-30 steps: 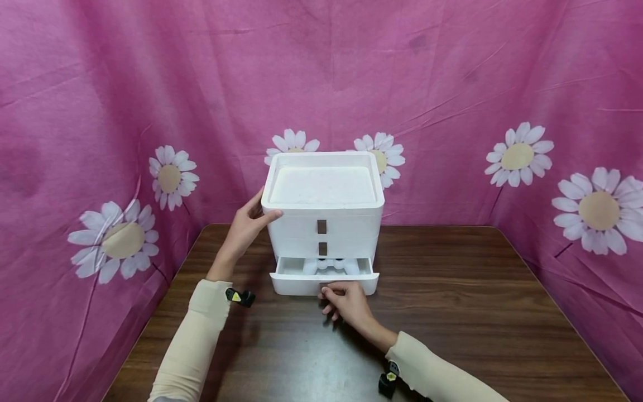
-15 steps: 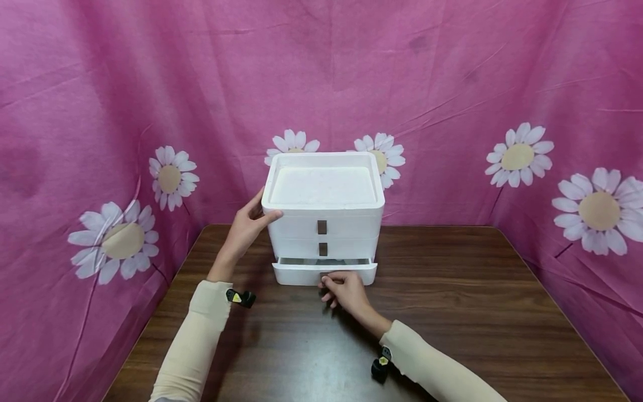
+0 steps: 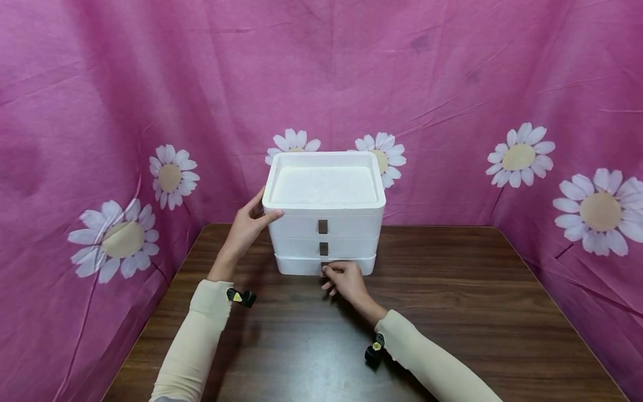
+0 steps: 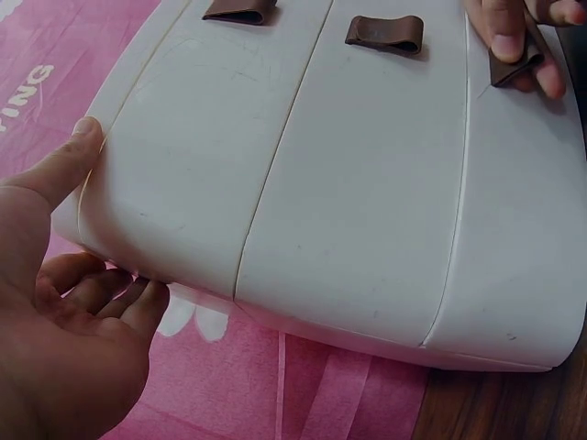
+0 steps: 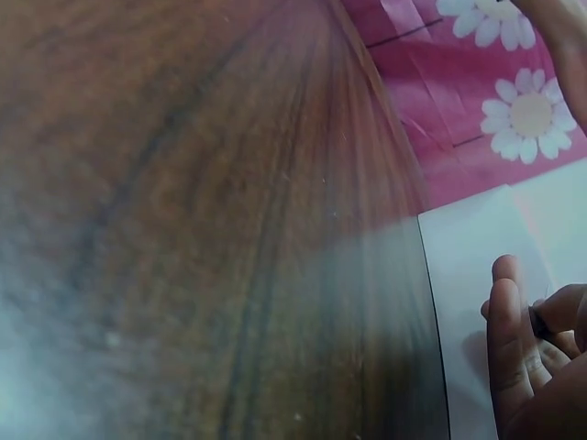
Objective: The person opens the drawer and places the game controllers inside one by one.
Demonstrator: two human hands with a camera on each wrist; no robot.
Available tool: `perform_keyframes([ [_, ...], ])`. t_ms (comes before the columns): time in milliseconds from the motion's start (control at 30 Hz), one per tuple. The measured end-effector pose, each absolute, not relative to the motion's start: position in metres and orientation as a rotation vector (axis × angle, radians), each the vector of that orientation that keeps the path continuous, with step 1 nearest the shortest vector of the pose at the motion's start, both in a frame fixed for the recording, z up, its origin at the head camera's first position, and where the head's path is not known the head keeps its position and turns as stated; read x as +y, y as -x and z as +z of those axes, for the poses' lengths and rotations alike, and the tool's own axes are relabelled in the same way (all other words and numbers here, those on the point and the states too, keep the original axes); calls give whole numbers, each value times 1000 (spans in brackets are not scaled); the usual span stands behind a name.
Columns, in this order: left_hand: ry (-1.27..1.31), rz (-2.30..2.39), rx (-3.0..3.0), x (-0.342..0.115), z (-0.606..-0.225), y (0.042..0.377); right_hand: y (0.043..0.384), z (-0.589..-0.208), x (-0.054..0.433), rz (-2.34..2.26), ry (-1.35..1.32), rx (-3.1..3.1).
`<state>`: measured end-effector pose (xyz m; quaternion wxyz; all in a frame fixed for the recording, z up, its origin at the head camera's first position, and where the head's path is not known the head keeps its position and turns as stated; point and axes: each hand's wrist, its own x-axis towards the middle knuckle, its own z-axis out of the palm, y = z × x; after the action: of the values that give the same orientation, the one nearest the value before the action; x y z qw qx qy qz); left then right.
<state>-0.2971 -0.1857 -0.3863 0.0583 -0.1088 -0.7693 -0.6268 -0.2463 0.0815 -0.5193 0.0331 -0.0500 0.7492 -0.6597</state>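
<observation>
A white drawer unit (image 3: pixel 296 226) with three stacked drawers and a shallow tray top (image 3: pixel 324 187) stands on the table. My left hand (image 3: pixel 244 230) grips its upper left corner, thumb on the front and fingers against the side, as the left wrist view shows. At the bottom drawer (image 3: pixel 297 266), my right hand (image 3: pixel 349 282) pinches the brown pull tab (image 4: pixel 515 62) between thumb and fingers. That drawer's front now sits nearly flush below the other two. Brown tabs also hang on the middle drawer (image 4: pixel 385 35) and top drawer (image 4: pixel 240 9). The inside of every drawer is hidden.
The dark wood-grain table (image 3: pixel 467 301) spreads around the unit. Close behind it hangs a pink cloth (image 3: pixel 427 72) with white daisies, which also runs along both sides. Small black cameras (image 3: pixel 374 352) are strapped at the wrists, over beige sleeves (image 3: pixel 193 340).
The right hand has pushed the bottom drawer inward from partly open to nearly closed, hiding the white game controller that lay inside. The left hand has stayed at the corner.
</observation>
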Motion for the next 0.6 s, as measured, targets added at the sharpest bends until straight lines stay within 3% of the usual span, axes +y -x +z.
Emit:
perform_keyframes([
  [600, 326, -1898, -2348, -186, -385, 295, 251, -523, 83, -2012, 168, 2321],
])
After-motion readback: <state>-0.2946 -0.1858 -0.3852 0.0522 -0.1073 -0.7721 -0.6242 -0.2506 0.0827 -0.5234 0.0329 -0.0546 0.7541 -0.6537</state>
